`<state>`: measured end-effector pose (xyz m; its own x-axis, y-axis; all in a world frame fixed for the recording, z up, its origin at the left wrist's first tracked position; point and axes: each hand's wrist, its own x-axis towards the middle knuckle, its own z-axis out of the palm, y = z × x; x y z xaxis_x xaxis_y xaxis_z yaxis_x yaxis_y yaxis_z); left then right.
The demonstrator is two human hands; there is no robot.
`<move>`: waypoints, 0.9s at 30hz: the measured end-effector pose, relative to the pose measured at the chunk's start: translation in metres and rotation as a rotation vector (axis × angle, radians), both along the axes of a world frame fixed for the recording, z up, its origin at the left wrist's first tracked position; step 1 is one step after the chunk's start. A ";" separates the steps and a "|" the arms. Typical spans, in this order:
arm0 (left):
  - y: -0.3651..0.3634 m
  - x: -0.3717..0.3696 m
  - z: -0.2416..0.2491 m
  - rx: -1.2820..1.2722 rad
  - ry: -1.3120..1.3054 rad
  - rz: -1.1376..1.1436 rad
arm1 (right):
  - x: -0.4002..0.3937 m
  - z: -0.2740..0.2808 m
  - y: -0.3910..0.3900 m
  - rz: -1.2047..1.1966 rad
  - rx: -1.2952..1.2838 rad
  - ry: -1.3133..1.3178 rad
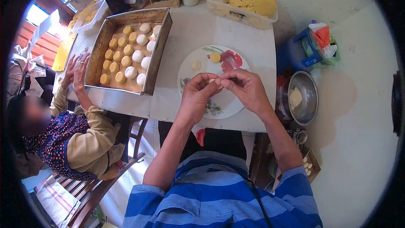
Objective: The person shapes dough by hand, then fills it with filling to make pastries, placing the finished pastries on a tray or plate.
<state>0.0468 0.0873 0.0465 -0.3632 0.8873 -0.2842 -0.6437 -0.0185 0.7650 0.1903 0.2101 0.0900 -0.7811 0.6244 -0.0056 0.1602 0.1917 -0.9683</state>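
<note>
My left hand [199, 93] and my right hand [246, 88] meet over a white floral plate [190, 65]. Fingers of both hands pinch a small piece of pale dough [216, 81], mostly hidden by the fingertips. Behind the hands, a small flat pale dough disc [196, 65] and a yellow ball [215, 57] lie on the plate. To the left stands a metal baking tray [158, 65] with yellow pieces [120, 77] in rows on its left and white dough balls [138, 55] on its right.
A plastic tub [257, 22] heaped with yellow filling [253, 1] stands at the table's back right. Right of the table are a metal bowl [310, 105] with dough [295, 98] and a blue bin [297, 52]. Another person's hands [77, 71] work left of the tray.
</note>
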 end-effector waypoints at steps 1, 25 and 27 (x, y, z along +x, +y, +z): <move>0.000 0.000 -0.001 -0.022 0.033 -0.009 | 0.001 0.001 0.001 0.018 0.005 -0.039; -0.004 -0.003 0.006 -0.138 0.255 -0.161 | 0.032 -0.019 0.031 0.129 1.054 -0.047; 0.003 -0.001 0.016 -0.142 0.315 -0.122 | 0.037 -0.013 0.031 -0.022 0.829 -0.020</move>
<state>0.0459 0.0902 0.0624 -0.3467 0.8890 -0.2990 -0.3673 0.1647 0.9154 0.2275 0.2408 0.0766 -0.7734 0.4471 0.4493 0.1876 0.8385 -0.5116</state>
